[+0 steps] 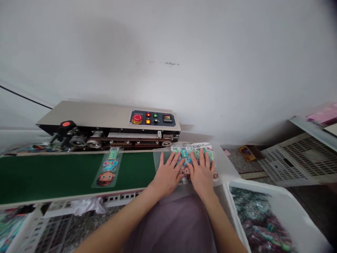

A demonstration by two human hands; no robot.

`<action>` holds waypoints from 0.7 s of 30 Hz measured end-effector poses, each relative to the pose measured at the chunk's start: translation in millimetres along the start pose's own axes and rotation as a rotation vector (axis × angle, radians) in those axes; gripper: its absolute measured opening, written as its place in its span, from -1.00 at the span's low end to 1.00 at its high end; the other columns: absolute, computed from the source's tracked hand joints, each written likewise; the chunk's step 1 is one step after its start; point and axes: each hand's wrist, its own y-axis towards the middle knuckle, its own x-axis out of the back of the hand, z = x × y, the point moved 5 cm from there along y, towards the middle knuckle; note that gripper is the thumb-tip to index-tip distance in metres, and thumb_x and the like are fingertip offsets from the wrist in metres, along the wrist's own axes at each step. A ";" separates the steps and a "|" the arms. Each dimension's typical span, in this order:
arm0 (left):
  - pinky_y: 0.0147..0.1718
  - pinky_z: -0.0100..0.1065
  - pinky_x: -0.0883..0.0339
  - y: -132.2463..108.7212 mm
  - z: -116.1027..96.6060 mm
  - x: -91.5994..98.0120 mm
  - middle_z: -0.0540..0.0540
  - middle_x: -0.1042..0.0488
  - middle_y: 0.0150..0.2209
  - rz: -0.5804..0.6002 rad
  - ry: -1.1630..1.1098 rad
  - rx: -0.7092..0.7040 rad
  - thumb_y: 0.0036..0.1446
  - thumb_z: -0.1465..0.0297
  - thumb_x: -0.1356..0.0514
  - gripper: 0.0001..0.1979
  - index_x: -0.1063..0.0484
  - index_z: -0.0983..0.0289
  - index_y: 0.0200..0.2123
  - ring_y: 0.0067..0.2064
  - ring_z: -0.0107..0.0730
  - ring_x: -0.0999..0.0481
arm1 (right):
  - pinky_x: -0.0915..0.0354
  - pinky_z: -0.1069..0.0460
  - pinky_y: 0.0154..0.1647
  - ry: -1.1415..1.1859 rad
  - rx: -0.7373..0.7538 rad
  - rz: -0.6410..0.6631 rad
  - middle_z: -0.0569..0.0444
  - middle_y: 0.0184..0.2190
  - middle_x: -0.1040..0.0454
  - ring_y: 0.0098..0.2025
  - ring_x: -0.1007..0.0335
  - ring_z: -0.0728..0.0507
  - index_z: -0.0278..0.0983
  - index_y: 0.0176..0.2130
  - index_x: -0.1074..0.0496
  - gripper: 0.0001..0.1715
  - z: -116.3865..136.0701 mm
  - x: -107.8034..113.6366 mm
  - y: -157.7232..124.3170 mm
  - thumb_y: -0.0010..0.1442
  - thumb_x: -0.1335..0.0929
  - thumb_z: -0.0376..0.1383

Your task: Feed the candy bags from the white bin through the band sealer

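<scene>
Several clear plastic packets (184,153) with green and blue print and a cartoon face lie side by side at the right end of the sealing machine. My left hand (168,172) rests flat on the left packets, fingers spread. Just right of it, my right hand (202,174) lies on the right packets with its fingers apart. Both palms hide much of the packets beneath. One more packet (107,167) lies by itself on the green conveyor belt (137,170), its top edge close to the sealing band.
The band sealer (105,117) stands against the wall, its control panel (152,118) lit. At the lower right is a white bin (233,211) of shiny packets (263,225). Grey plastic crates (292,161) stand farther right. A white bunched cloth or bag (88,206) hangs under the belt.
</scene>
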 end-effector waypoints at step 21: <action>0.33 0.38 0.21 -8.1 14.8 8.6 0.13 -0.05 0.45 0.034 0.010 0.113 0.44 0.18 0.17 -0.46 -0.13 0.20 0.39 0.46 -0.04 0.02 | 0.09 -0.30 0.39 0.173 0.004 0.116 -0.12 0.42 -0.08 0.44 0.06 -0.36 -0.35 0.38 -0.17 -0.37 43.0 2.3 4.5 0.44 -0.13 -0.16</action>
